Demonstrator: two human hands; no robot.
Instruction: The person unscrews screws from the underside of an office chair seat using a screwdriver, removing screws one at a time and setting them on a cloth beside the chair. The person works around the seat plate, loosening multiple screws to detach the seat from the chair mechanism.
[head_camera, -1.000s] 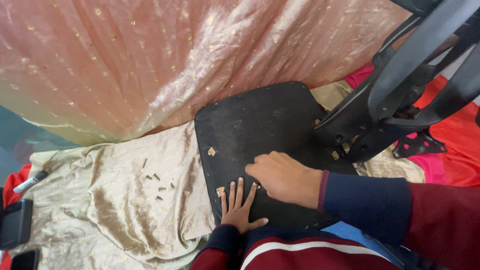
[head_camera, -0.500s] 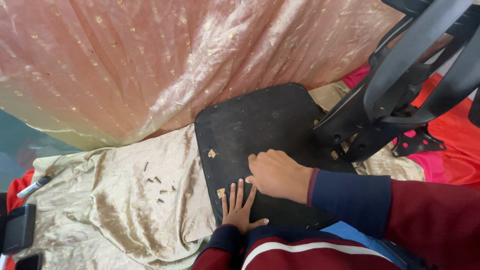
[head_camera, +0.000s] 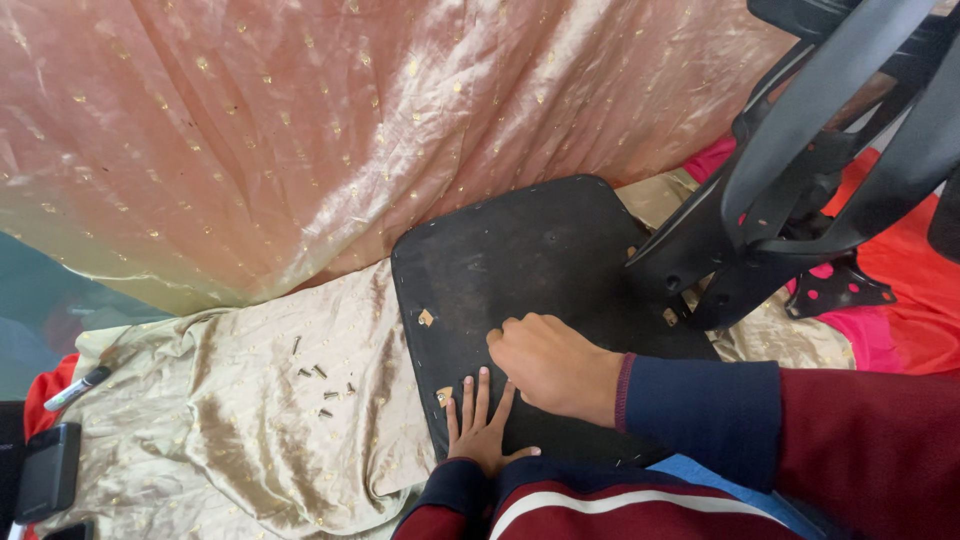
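A black chair seat board (head_camera: 520, 250) lies flat on gold satin cloth (head_camera: 250, 440). My left hand (head_camera: 480, 425) rests palm down on the board's near edge with its fingers spread and holds nothing. Just beyond it, my right hand (head_camera: 555, 365) sits on the board with its fingers curled down; anything under them is hidden. Small tan tabs (head_camera: 426, 318) show along the board's left edge. Several loose dark screws (head_camera: 322, 380) lie on the cloth left of the board.
A black chair frame (head_camera: 800, 180) stands over the board's right side. Pink-gold fabric (head_camera: 350, 120) hangs behind. A marker (head_camera: 75, 388) and a dark phone-like object (head_camera: 45, 470) lie at far left. Red cloth (head_camera: 900, 290) lies at right.
My right hand has edged slightly left across the board. The left hand has stayed flat in the same spot.
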